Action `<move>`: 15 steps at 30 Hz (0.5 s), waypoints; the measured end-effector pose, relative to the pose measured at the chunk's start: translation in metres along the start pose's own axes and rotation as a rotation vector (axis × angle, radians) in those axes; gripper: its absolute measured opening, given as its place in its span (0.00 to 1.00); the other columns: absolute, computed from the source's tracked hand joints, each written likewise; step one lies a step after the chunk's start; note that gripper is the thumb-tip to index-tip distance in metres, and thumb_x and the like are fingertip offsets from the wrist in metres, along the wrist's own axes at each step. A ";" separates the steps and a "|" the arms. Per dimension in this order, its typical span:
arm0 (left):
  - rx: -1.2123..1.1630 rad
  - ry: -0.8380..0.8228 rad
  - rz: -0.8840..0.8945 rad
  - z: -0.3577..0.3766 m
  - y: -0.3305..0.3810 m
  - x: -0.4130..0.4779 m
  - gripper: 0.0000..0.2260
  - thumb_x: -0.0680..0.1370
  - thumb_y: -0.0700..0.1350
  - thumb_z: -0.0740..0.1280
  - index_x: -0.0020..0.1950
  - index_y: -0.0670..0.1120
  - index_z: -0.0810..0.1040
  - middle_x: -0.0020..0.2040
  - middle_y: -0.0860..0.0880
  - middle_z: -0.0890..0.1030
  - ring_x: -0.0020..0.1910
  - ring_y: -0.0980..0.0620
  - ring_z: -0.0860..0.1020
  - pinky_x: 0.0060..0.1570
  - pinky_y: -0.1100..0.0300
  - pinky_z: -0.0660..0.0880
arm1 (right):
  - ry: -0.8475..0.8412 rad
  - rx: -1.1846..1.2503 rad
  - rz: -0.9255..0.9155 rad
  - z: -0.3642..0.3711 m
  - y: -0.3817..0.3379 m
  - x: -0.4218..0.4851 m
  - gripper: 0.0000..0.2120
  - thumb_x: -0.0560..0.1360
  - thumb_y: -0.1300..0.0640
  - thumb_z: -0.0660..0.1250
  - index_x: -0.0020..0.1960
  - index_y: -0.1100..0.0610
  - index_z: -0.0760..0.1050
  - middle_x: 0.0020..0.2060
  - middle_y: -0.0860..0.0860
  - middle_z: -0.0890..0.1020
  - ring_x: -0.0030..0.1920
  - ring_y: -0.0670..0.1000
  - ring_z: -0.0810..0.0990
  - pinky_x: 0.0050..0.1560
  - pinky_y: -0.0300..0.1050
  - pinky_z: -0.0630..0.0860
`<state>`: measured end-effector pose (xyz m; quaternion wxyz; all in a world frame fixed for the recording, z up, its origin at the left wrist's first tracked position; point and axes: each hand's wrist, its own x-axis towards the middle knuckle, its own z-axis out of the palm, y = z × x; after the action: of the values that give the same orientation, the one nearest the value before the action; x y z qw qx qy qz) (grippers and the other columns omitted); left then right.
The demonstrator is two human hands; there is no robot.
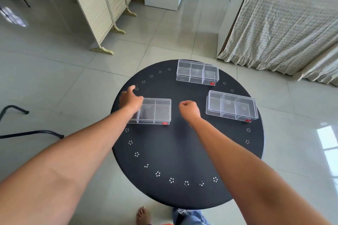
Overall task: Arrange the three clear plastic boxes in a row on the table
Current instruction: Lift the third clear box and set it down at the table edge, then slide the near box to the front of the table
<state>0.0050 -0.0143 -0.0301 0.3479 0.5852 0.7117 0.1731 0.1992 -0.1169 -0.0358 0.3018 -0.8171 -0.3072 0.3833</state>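
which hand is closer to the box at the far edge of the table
Right. The right hand, a closed fist, hovers mid-table, just short of the far box. The left hand is farther off to the left, at the left box.

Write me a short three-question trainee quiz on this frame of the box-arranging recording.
1. True or false: the three clear boxes already stand in one straight row on the black round table.
2. Which hand is at the left box? A) left hand B) right hand
3. What colour is the small sticker on each box's near right corner?

Key: 1 false, the far box sits behind the right box. 2 A. 3 red.
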 end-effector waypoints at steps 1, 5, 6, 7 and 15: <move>0.033 0.017 -0.032 -0.003 -0.010 -0.001 0.29 0.74 0.46 0.66 0.75 0.53 0.65 0.71 0.44 0.70 0.69 0.42 0.71 0.63 0.52 0.70 | -0.014 0.010 0.009 0.009 0.003 -0.003 0.08 0.73 0.63 0.59 0.39 0.60 0.76 0.30 0.58 0.75 0.30 0.52 0.67 0.35 0.46 0.72; -0.004 -0.052 -0.142 -0.012 -0.051 0.000 0.35 0.75 0.47 0.67 0.79 0.51 0.56 0.75 0.43 0.65 0.72 0.40 0.67 0.69 0.47 0.68 | -0.135 0.065 0.088 0.036 0.007 -0.015 0.25 0.77 0.58 0.62 0.74 0.60 0.68 0.67 0.55 0.77 0.62 0.56 0.78 0.54 0.42 0.71; -0.074 -0.099 -0.162 -0.013 -0.057 0.000 0.36 0.75 0.46 0.67 0.80 0.50 0.55 0.76 0.44 0.65 0.72 0.41 0.68 0.69 0.49 0.68 | -0.168 0.083 0.087 0.041 0.006 -0.017 0.25 0.78 0.57 0.62 0.74 0.57 0.66 0.66 0.54 0.76 0.60 0.54 0.79 0.52 0.40 0.70; -0.142 -0.145 -0.168 -0.013 -0.063 0.000 0.35 0.76 0.45 0.67 0.80 0.48 0.55 0.75 0.45 0.66 0.71 0.42 0.69 0.68 0.51 0.68 | -0.197 0.111 0.091 0.045 0.005 -0.019 0.22 0.78 0.57 0.61 0.72 0.54 0.67 0.63 0.52 0.77 0.54 0.52 0.80 0.47 0.40 0.70; -0.294 -0.242 -0.130 -0.016 -0.076 -0.006 0.13 0.75 0.42 0.67 0.60 0.43 0.76 0.57 0.42 0.82 0.56 0.43 0.80 0.54 0.53 0.75 | -0.240 0.237 0.114 0.058 0.010 -0.026 0.17 0.74 0.57 0.61 0.62 0.56 0.74 0.54 0.54 0.84 0.46 0.53 0.81 0.56 0.49 0.79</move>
<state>-0.0594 -0.0371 -0.0667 0.5231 0.4974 0.6681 0.1808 0.1410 -0.1278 -0.0625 0.3349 -0.7404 -0.2469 0.5279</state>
